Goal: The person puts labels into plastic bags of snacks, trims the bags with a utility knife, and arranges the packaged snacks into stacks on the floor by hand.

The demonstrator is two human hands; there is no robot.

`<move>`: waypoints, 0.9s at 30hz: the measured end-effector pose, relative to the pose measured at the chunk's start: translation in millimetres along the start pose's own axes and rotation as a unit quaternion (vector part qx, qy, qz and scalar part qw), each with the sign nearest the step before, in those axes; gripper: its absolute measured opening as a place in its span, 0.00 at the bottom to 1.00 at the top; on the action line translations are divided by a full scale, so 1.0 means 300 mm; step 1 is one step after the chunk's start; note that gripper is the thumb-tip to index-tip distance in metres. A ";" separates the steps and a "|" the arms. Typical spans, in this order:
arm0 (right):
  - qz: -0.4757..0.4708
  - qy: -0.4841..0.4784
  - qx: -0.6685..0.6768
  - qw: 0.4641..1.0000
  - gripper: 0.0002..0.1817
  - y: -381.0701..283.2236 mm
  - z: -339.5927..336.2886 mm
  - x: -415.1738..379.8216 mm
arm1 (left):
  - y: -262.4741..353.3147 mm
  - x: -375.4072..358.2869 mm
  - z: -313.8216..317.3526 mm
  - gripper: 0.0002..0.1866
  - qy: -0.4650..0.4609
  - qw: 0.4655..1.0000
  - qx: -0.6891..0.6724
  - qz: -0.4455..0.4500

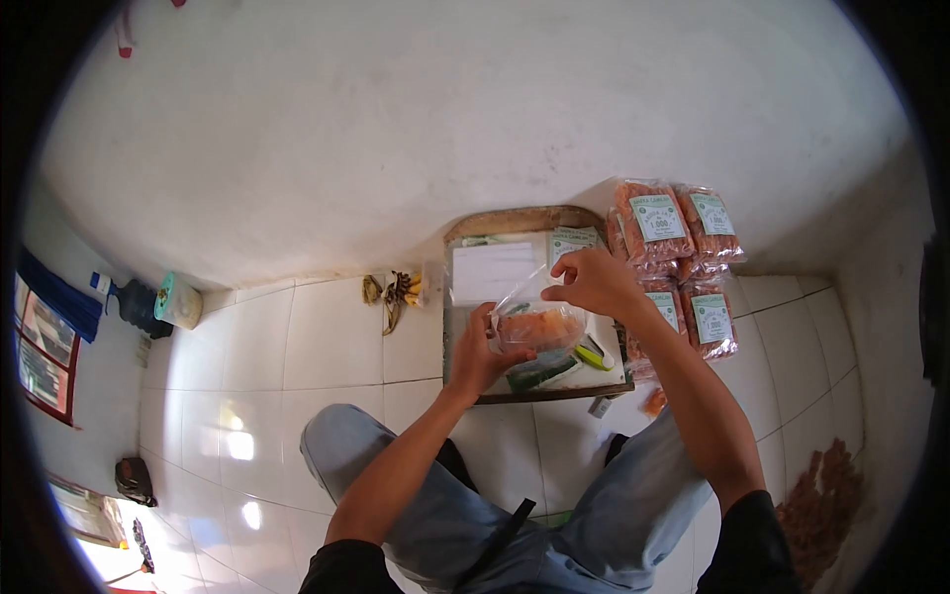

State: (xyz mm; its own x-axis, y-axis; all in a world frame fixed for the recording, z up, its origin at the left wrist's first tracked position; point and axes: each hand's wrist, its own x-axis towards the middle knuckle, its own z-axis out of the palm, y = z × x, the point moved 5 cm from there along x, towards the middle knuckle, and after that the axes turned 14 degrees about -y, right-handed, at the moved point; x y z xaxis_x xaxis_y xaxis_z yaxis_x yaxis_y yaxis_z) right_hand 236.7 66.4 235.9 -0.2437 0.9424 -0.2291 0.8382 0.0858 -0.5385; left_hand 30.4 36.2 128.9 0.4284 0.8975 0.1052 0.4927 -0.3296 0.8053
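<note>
Over a low table (457,342), my left hand (480,358) grips the side of a clear plastic bag (541,329) with orange-brown pieces inside. Above it, my right hand (594,282) pinches the bag's upper edge, which stretches up as a thin transparent sheet. A green-and-white cutter-like tool (594,354) lies on the table just right of the bag. White paper sheets (485,269) are behind my left hand, and printed labels (572,241) sit at the table's back right. Part of the tabletop is hidden under the bag and my hands.
Filled, labelled packs (658,223) are stacked on the floor right of the table. Bananas (406,287) lie to its left. Loose orange-brown pieces (821,505) are heaped at the lower right. A lidded tub (178,300) stands far left by the wall.
</note>
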 end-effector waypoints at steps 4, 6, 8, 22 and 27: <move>-0.068 0.018 -0.025 0.997 0.20 -0.006 0.036 0.036 | -0.023 -0.016 0.014 0.53 -0.026 0.999 -0.039 -0.010; -0.066 0.029 0.006 0.997 0.15 0.022 0.043 0.070 | -0.033 -0.030 0.026 0.53 -0.025 0.999 -0.033 0.005; -0.087 0.033 0.017 0.996 0.12 0.036 0.039 0.075 | -0.027 -0.047 0.041 0.55 -0.027 0.997 0.024 0.067; -0.100 0.077 0.045 0.991 0.11 -0.018 -0.072 -0.042 | -0.113 -0.026 0.083 0.46 -0.046 0.997 -0.025 0.053; -0.121 0.133 0.071 0.981 0.09 0.014 -0.076 -0.043 | -0.101 -0.025 0.086 0.41 -0.045 0.990 -0.045 0.124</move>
State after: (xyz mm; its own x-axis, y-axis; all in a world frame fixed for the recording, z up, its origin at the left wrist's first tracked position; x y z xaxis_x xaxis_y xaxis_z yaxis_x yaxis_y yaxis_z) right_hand 254.6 62.2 255.1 -0.2757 0.9526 0.1283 0.6905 0.2892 -0.6630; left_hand 32.0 31.9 88.7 0.5963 0.7605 0.2571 0.2951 -0.5055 0.8108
